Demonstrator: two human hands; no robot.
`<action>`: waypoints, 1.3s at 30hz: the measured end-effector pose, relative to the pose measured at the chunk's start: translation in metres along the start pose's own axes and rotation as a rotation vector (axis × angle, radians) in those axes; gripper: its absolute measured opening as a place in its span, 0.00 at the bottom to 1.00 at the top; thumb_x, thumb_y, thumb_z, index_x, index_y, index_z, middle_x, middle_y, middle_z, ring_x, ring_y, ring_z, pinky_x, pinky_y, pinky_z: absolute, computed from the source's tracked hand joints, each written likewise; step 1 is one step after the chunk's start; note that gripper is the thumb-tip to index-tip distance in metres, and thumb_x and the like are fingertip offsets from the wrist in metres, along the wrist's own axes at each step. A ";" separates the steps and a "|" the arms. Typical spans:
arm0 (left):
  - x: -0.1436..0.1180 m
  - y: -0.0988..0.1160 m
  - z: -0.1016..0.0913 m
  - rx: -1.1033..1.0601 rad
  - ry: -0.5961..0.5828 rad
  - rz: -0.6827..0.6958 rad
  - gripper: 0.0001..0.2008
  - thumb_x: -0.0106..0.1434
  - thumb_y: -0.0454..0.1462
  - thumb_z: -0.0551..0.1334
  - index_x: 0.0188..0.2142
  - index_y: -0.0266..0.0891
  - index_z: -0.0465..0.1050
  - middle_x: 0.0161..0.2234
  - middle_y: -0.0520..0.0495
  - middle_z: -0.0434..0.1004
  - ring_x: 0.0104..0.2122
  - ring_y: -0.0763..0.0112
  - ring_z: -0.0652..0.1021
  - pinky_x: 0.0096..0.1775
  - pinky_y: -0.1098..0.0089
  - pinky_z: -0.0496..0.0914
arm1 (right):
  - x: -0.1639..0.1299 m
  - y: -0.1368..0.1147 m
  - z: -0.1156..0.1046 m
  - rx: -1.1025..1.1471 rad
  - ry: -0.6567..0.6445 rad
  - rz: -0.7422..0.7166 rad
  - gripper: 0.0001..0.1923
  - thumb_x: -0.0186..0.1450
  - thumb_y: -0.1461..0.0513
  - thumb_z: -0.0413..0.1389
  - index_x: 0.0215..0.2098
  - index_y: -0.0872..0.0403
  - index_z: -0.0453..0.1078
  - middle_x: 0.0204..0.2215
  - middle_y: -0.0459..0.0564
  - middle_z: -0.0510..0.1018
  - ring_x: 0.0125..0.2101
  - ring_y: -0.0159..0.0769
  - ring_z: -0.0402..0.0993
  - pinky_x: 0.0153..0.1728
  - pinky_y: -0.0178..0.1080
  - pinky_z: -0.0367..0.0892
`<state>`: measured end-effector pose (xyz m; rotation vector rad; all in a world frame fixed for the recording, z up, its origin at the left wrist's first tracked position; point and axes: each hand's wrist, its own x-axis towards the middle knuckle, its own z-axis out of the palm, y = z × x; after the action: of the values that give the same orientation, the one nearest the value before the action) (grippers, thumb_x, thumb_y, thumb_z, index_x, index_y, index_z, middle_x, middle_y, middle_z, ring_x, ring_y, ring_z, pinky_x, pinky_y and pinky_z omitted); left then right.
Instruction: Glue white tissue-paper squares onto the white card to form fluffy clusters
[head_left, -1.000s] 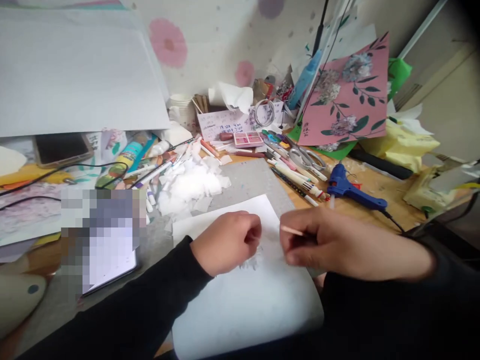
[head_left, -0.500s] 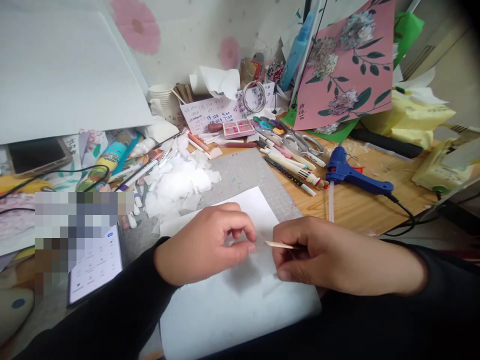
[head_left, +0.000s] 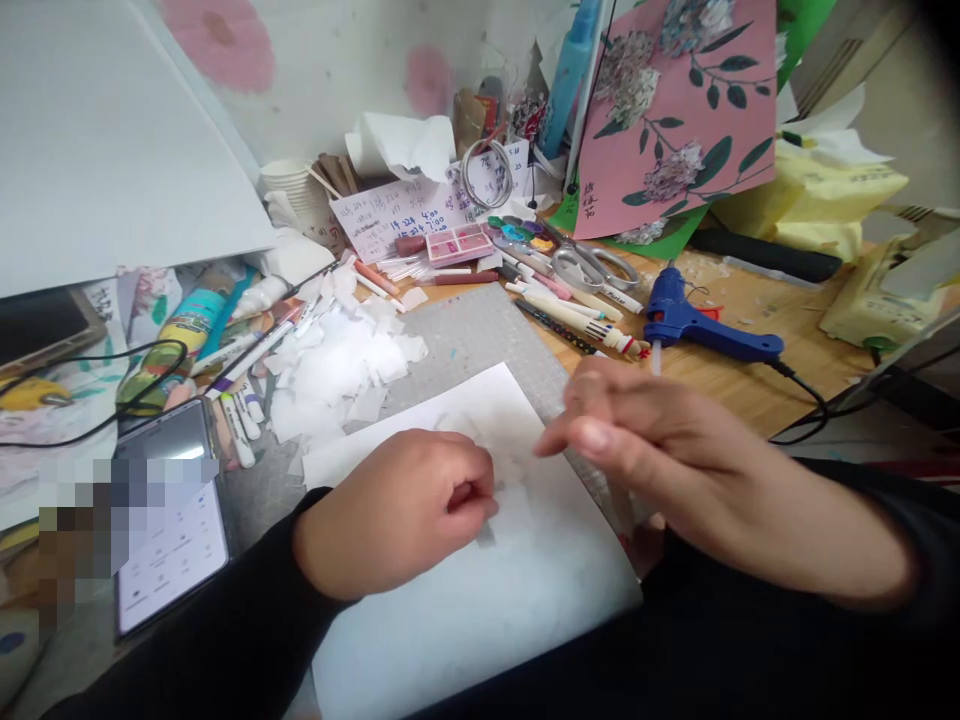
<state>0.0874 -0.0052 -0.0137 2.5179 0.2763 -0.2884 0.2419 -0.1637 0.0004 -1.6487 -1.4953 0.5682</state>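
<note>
My left hand (head_left: 397, 510) hovers over a large white sheet of paper (head_left: 420, 630), its fingers curled in and thumb against them. Whatever it may pinch is too small or hidden to make out. To the right, above the sheet's right edge, is my right hand (head_left: 660, 460). Its thumb and forefinger lie close together, pointing left, while the other fingers are bent behind. The thin wooden stick held there earlier cannot be made out clearly now. Faint grey smudges show on the sheet between the hands. Beyond it lies a heap of torn white paper pieces (head_left: 337, 350).
A blue glue gun (head_left: 686, 325) rests on the wooden table at right, near scissors (head_left: 592, 270) and several pens (head_left: 577, 310). A phone (head_left: 176, 540) lies at left on the grey cutting mat (head_left: 465, 325). A pink flower picture (head_left: 675, 130) leans behind.
My right hand has lifted and turned, moving slightly right; the stick no longer shows at its fingertips. My left hand has curled tighter. The view has shifted a little.
</note>
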 end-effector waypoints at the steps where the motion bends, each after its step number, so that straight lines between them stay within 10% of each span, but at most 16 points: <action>1: 0.000 0.000 -0.001 0.005 -0.001 -0.018 0.05 0.57 0.33 0.60 0.24 0.40 0.70 0.22 0.58 0.69 0.23 0.79 0.69 0.28 0.76 0.59 | -0.003 -0.001 -0.004 -0.001 0.052 -0.023 0.20 0.71 0.57 0.46 0.23 0.52 0.70 0.24 0.47 0.72 0.24 0.31 0.69 0.25 0.33 0.65; 16: 0.005 0.000 0.003 0.039 0.059 -0.084 0.07 0.58 0.34 0.57 0.24 0.40 0.67 0.23 0.57 0.70 0.24 0.77 0.69 0.28 0.73 0.58 | -0.014 0.010 0.006 -0.041 0.002 -0.158 0.07 0.67 0.64 0.53 0.37 0.54 0.73 0.28 0.47 0.80 0.26 0.29 0.75 0.27 0.31 0.68; 39: 0.005 0.010 0.007 0.053 0.068 -0.186 0.06 0.54 0.38 0.61 0.28 0.42 0.63 0.21 0.58 0.64 0.23 0.73 0.67 0.27 0.71 0.57 | 0.015 0.013 0.016 -0.016 0.016 -0.039 0.17 0.68 0.62 0.50 0.22 0.53 0.69 0.24 0.46 0.77 0.24 0.29 0.73 0.27 0.32 0.64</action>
<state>0.0935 -0.0165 -0.0160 2.5611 0.5382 -0.2869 0.2399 -0.1445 -0.0157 -1.6286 -1.5212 0.5221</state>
